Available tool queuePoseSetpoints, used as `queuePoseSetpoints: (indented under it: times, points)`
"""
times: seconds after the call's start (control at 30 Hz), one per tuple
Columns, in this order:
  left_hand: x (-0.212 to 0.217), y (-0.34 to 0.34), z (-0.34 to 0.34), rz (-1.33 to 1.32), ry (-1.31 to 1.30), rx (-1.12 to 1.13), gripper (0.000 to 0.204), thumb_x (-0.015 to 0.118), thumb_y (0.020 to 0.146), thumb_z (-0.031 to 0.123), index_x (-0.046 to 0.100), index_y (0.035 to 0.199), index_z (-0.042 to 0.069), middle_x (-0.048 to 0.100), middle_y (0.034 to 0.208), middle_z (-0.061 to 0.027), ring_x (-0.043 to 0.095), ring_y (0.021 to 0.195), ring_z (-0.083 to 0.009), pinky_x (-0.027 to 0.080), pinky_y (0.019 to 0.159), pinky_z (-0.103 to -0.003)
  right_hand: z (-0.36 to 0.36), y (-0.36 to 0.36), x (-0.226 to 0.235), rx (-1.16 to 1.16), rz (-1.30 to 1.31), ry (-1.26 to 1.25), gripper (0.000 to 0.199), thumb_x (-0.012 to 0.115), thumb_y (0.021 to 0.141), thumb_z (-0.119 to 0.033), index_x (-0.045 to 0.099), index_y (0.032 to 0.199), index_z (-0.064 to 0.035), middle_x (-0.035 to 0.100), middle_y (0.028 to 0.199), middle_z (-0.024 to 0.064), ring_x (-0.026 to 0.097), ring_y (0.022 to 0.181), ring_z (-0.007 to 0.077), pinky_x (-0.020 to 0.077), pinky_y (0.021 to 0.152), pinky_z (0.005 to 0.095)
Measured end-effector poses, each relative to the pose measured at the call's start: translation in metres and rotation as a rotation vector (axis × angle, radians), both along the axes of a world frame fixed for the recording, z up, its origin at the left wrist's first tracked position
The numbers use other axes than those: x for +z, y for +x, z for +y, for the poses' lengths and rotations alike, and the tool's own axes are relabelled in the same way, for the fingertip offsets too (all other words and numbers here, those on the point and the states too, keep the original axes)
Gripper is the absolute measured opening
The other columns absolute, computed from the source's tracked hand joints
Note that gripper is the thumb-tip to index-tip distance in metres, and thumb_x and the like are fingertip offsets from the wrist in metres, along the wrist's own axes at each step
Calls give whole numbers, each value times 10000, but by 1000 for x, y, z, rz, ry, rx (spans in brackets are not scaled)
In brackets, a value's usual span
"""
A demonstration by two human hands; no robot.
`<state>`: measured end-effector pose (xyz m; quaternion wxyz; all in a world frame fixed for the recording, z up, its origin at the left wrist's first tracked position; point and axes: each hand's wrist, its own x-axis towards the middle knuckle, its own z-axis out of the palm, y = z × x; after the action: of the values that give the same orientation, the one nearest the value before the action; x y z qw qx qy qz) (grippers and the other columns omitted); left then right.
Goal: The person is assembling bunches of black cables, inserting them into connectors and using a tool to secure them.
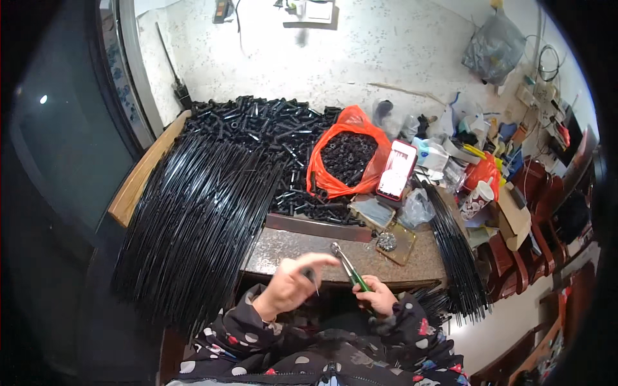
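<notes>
Green-handled pliers are in my right hand, which is closed round the handles. Their metal jaws point up and to the left over the table's front edge. My left hand is beside the jaws, its index finger stretched toward them and the other fingers curled. A small dark thing shows at those curled fingers, too unclear to name. Behind my hands, small silvery metal pieces lie heaped on a yellowish clear tray.
Long thin black rods cover the left side; another bundle lies right. Behind are piled black tubular parts, an orange-red bag of small black parts, a propped phone, and a patterned cup. A brown strip edges the pile.
</notes>
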<state>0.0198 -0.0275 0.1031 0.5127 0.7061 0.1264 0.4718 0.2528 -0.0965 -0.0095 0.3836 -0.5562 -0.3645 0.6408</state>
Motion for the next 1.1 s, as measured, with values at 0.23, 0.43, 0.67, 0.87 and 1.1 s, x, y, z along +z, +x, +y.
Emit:
queuePoseSetpoints:
  times: [0.23, 0.43, 0.67, 0.87, 1.1]
  points:
    - [6, -22, 9, -83, -188, 387, 628, 252, 913, 457, 592, 930, -71, 395, 467, 32, 302, 380, -30, 229, 378, -185, -28, -41, 124, 158, -1021, 1158, 226, 702, 516, -145, 598, 704, -77, 511, 962, 101, 445, 944, 349, 320, 844, 443]
    - [8, -29, -1, -81, -176, 443, 557, 299, 903, 413, 614, 934, -46, 451, 502, 21, 317, 391, -23, 235, 385, -175, -34, -50, 149, 146, -1479, 1376, 269, 703, 483, -154, 621, 731, -89, 541, 944, 29, 460, 965, 311, 298, 839, 432]
    - [7, -32, -8, -205, -228, 471, 513, 405, 874, 392, 608, 927, -76, 495, 542, 9, 342, 431, -15, 242, 413, -174, -26, -36, 137, 420, -474, 918, 151, 598, 727, -32, 596, 860, 40, 583, 948, 163, 601, 842, 321, 495, 694, 352]
    - [23, -14, -13, -154, -203, 386, 411, 488, 856, 320, 607, 928, -67, 424, 514, 52, 326, 470, -16, 234, 447, -178, -44, -42, 64, 446, 701, -372, 254, 529, 815, -61, 486, 1051, 22, 575, 737, 115, 622, 655, 253, 521, 506, 343]
    - [12, -31, -7, -65, -9, 450, 505, 790, 614, 182, 565, 1016, -25, 437, 603, 65, 345, 521, -6, 279, 473, -164, 0, -45, 133, 32, -1228, 1419, 580, 584, 526, -4, 443, 1087, 34, 568, 771, 129, 536, 612, 329, 454, 597, 373]
